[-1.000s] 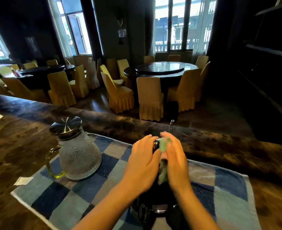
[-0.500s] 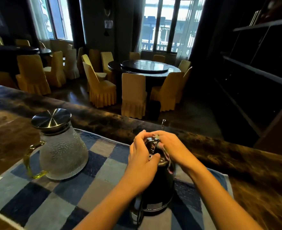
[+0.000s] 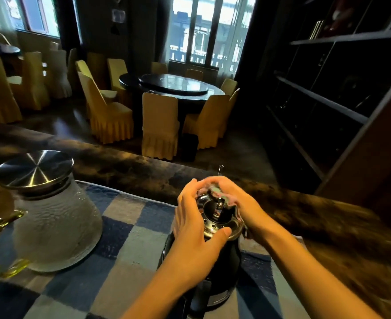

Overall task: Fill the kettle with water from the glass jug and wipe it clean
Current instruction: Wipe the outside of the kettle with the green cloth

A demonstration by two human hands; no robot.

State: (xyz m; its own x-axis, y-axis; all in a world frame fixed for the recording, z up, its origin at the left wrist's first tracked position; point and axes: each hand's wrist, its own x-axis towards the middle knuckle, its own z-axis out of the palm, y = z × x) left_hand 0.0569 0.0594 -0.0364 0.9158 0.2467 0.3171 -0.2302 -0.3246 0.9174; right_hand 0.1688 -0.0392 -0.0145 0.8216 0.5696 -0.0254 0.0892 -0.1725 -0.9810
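Head view. The kettle [image 3: 224, 268], black with a perforated steel lid, stands upright on a blue checked mat [image 3: 125, 238] on the worktop [image 3: 328, 226]. The left hand [image 3: 194, 231] has its fingers curled round the kettle's top, thumb on the lid rim. The right hand [image 3: 238, 203] has its fingers closed on a cloth [image 3: 215, 191] pressed to the lid's far edge. The glass jug [image 3: 56, 222], lidded, stands left of the kettle, apart from it. Print near the kettle's base is too small to read.

A dark, marbled brown tabletop [image 3: 132, 171] is covered from 6 to 9 o'clock by a blue-and-grey checked cloth [image 3: 125, 249]. On it a glass jug [image 3: 54, 222] is stood at 9 o'clock and a black kettle [image 3: 229, 268] at 6 o'clock.
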